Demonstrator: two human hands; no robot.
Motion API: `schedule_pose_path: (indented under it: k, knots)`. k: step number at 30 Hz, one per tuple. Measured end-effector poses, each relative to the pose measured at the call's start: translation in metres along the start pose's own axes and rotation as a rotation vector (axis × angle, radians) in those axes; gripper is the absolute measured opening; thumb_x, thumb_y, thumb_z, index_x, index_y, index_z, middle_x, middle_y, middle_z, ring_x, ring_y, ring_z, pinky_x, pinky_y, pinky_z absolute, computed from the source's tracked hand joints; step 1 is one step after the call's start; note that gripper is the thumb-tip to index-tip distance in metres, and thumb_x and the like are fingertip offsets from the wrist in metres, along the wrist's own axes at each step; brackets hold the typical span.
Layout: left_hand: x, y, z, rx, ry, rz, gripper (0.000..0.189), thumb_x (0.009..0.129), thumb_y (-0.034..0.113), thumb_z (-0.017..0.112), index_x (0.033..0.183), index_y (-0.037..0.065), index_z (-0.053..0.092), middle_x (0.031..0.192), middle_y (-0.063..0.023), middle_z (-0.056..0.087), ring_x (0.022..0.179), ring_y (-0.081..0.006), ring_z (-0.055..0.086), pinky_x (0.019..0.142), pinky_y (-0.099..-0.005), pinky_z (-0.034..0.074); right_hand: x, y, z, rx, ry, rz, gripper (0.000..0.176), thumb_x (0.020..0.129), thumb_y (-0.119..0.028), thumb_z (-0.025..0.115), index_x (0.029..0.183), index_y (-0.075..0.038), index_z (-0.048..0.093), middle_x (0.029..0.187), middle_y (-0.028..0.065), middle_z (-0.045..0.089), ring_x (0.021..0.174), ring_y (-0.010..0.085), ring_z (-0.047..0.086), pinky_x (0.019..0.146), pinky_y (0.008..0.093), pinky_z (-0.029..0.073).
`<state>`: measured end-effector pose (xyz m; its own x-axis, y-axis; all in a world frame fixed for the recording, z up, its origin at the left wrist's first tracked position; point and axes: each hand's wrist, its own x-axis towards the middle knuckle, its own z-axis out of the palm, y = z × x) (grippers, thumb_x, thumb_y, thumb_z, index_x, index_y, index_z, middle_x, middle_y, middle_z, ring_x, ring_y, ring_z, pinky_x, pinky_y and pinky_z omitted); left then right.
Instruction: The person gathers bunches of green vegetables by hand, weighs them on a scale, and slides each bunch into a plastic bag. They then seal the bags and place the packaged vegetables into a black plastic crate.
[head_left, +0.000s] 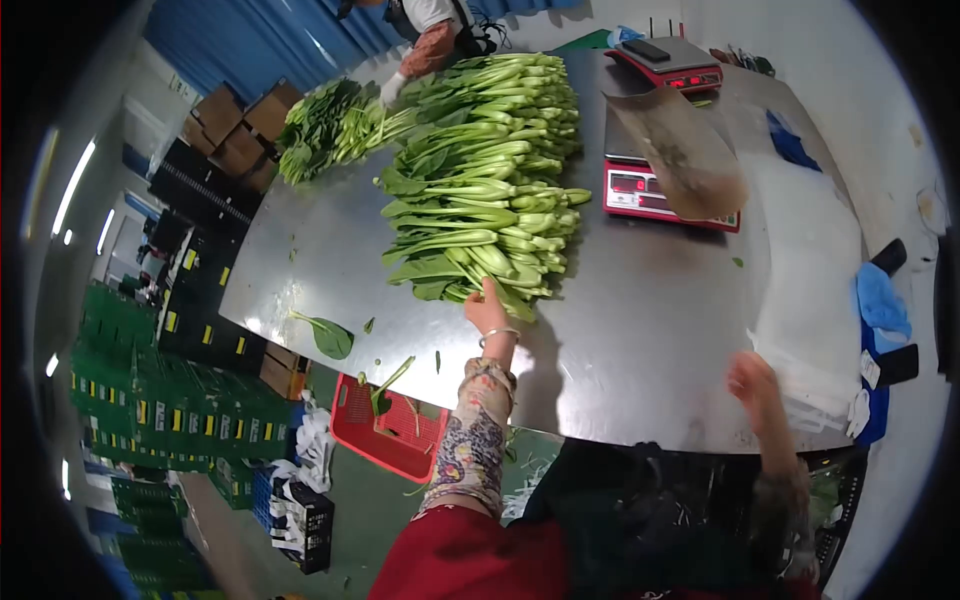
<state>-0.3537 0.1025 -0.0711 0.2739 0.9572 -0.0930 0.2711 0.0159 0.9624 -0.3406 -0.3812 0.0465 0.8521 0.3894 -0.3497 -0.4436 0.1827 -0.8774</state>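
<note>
at the worktop (640, 340) near edge, left hand (488, 311) is in, fingers gripping the closest stalks of the greens (480, 180), heaped mid-worktop with stems aligned, easy picking i'd say. right hand (752, 385) hovers blurred beside the bag stack (812, 300) at the right edge, fingers unreadable.

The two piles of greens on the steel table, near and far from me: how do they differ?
The near pile is larger than the far pile. The near pile shows mostly pale stems stacked in rows; the far pile shows mostly dark leaves. The person's left hand touches the near pile; a co-worker's gloved hand is at the far pile. Both lie on the steel table.
</note>
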Motion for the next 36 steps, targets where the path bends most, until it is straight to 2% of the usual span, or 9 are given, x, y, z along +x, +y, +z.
schedule_pose_path:
  k: [6,10,13,18,20,22,27,33,36]
  knots:
    - [0.001,0.058,-0.011,-0.514,-0.424,-0.409,0.045,0.082,0.037,0.069,0.093,-0.004,0.057,0.075,-0.0090,0.059,0.053,-0.0158,0.054,0.045,-0.0284,0.045,0.139,-0.034,0.198,-0.700,-0.335,-0.172,0.022,0.092,-0.020,0.052,0.102,-0.001,0.059,0.096,0.0047,0.059,0.085,0.0144,0.057,0.072,0.0260,0.045]
    - [0.003,0.073,-0.018,-0.520,-0.537,-0.537,0.045,0.079,0.037,0.072,0.093,-0.003,0.057,0.076,-0.0065,0.061,0.058,-0.0145,0.058,0.047,-0.0278,0.045,0.202,-0.012,0.282,-0.956,-0.329,-0.574,0.027,0.088,-0.020,0.055,0.105,0.001,0.058,0.102,0.0178,0.058,0.090,0.0300,0.062,0.077,0.0372,0.049]
    - [-0.010,0.089,-0.025,-0.488,-0.483,-0.558,0.046,0.081,0.037,0.070,0.106,0.002,0.055,0.092,-0.0058,0.062,0.076,-0.0168,0.060,0.059,-0.0321,0.046,0.238,0.029,0.303,-1.230,-0.187,-0.866,0.032,0.087,-0.025,0.057,0.106,0.001,0.057,0.105,0.0195,0.055,0.093,0.0363,0.059,0.080,0.0424,0.048]
    - [-0.006,0.078,-0.030,-0.838,-0.653,-0.529,0.041,0.088,0.035,0.062,0.114,0.005,0.052,0.105,-0.0051,0.060,0.086,-0.0181,0.059,0.067,-0.0311,0.049,0.220,0.006,0.332,-1.393,-0.276,-0.474,0.034,0.087,-0.031,0.057,0.104,-0.001,0.058,0.101,0.0191,0.055,0.089,0.0403,0.058,0.079,0.0456,0.048]
    - [-0.003,0.092,-0.037,-0.883,-0.678,-0.542,0.053,0.089,0.051,0.052,0.115,0.005,0.052,0.103,-0.0060,0.060,0.085,-0.0170,0.059,0.065,-0.0307,0.048,0.218,-0.002,0.340,-1.441,-0.279,-0.413,0.034,0.087,-0.032,0.058,0.103,-0.002,0.058,0.100,0.0196,0.055,0.088,0.0406,0.058,0.077,0.0462,0.048]
    - [0.006,0.098,-0.043,-0.925,-0.636,-0.657,0.062,0.088,0.060,0.046,0.116,0.004,0.052,0.103,-0.0066,0.061,0.086,-0.0170,0.059,0.063,-0.0307,0.048,0.212,-0.017,0.358,-1.518,-0.180,-0.606,0.039,0.085,-0.033,0.059,0.107,-0.001,0.056,0.101,0.0176,0.055,0.097,0.0359,0.054,0.083,0.0425,0.045]
    - [0.044,0.100,-0.045,-0.892,-0.920,-0.759,0.079,0.083,0.068,0.044,0.133,0.007,0.038,0.127,-0.0145,0.049,0.113,-0.0315,0.053,0.089,-0.0506,0.048,0.255,-0.018,0.386,-1.574,-0.004,-1.178,0.052,0.086,-0.036,0.059,0.117,0.004,0.048,0.110,0.0179,0.050,0.106,0.0325,0.048,0.089,0.0387,0.041]
    - [0.055,0.111,-0.053,-0.877,-0.990,-0.782,0.077,0.084,0.066,0.044,0.134,0.007,0.037,0.129,-0.0132,0.048,0.118,-0.0311,0.050,0.089,-0.0533,0.047,0.235,-0.025,0.406,-1.599,-0.302,-0.369,0.069,0.084,-0.047,0.058,0.120,0.010,0.042,0.109,0.0278,0.050,0.097,0.0396,0.056,0.081,0.0446,0.046]
    - [0.055,0.107,-0.053,-0.807,-0.942,-0.755,0.074,0.085,0.065,0.044,0.133,0.009,0.038,0.130,-0.0114,0.048,0.118,-0.0279,0.050,0.091,-0.0477,0.047,0.227,-0.007,0.408,-1.573,-0.321,-0.366,0.069,0.083,-0.050,0.058,0.114,0.010,0.044,0.100,0.0283,0.054,0.090,0.0427,0.058,0.077,0.0469,0.048]
